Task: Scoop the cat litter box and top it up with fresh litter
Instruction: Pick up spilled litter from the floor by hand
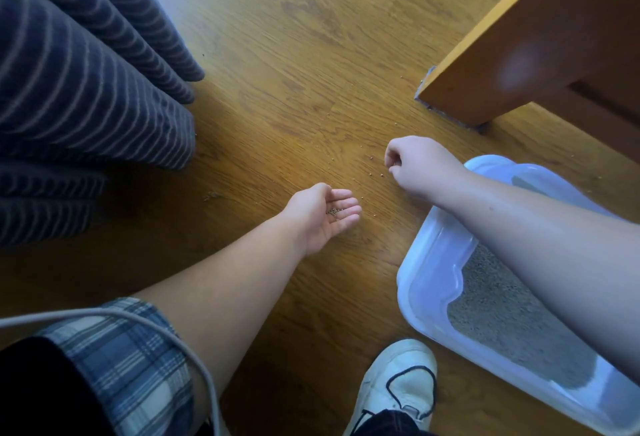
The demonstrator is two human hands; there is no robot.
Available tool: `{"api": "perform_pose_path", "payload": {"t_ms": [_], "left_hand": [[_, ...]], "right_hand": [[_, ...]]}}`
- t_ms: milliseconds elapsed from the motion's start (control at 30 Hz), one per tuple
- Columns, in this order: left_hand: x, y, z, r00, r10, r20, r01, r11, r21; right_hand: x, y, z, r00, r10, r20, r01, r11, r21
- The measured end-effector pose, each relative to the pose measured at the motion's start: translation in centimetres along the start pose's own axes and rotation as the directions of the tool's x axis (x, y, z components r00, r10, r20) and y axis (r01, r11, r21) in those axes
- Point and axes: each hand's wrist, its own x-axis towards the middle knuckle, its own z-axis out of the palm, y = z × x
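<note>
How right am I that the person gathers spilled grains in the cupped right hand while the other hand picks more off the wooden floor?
Not quite: the head view shows the grains in the cupped left hand, not the right. The right hand picks more off the wooden floor.

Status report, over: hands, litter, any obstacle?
Left hand open, palm up, carrying small brown litter granules. Right hand curled over scattered granules on wooden floor. Pale blue plastic litter box alongside; nothing blocking.

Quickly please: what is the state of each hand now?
Left hand: open, palm up, litter grains on it.
Right hand: fingers curled; any grain inside cannot be told.
</note>
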Motion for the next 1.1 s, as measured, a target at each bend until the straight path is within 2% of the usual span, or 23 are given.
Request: {"api": "perform_pose_path", "payload": {"t_ms": [133,333,600,867,1100], "left_hand": [[0.1,-0.1,-0.8,0.999,-0.005,-0.037,0.005,1.000,0.002],[-0.1,-0.2,-1.5,0.999,0.000,-0.047,0.000,1.000,-0.005],[-0.7,0.2,-1.4,0.999,0.025,-0.022,-0.026,1.000,-0.008],[-1.0,0.1,-1.8,0.999,0.030,-0.017,-0.030,0.999,-0.010],[-1.1,0.0,-2.0,1.000,0.024,-0.007,-0.025,1.000,-0.016]], "right_hand": [[0.4,0.3,0.4,0.999,0.034,0.036,-0.032,0.998,-0.061],[0.3,-0.6,1.2,0.997,-0.049,0.052,0.054,0.994,-0.100],[0.7,-1.1,1.5,0.996,-0.077,0.054,0.086,0.980,-0.179],[1.0,-1.7,1.4,0.994,-0.105,0.044,0.108,0.989,-0.100],[1.0,-2.2,1.8,0.990,-0.124,0.074,0.137,0.968,-0.212]]}}
